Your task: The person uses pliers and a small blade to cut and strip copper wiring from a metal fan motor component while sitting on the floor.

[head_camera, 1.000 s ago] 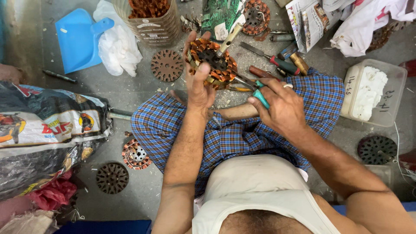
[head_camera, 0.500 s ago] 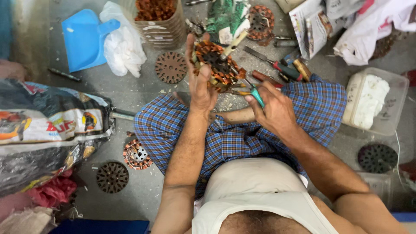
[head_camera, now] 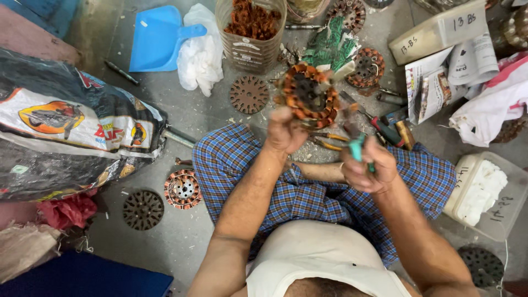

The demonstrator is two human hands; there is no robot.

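Big printed sack (head_camera: 66,132) at left of frame, on floor (head_camera: 220,118). Blue dustpan (head_camera: 157,38) upper left; jar (head_camera: 250,33) of copper scrap top centre. Stator (head_camera: 309,94), copper-wound, upper centre, raised above lap. Left hand (head_camera: 285,132) clamped on stator's lower edge. Right hand (head_camera: 367,168), centre right, closed around teal-handled tool (head_camera: 357,148).

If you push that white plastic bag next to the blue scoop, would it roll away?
Probably not. The white plastic bag lies crumpled and soft on the floor, so it would likely just slide and squash. It looks thin, so probably very light beside the blue dustpan.
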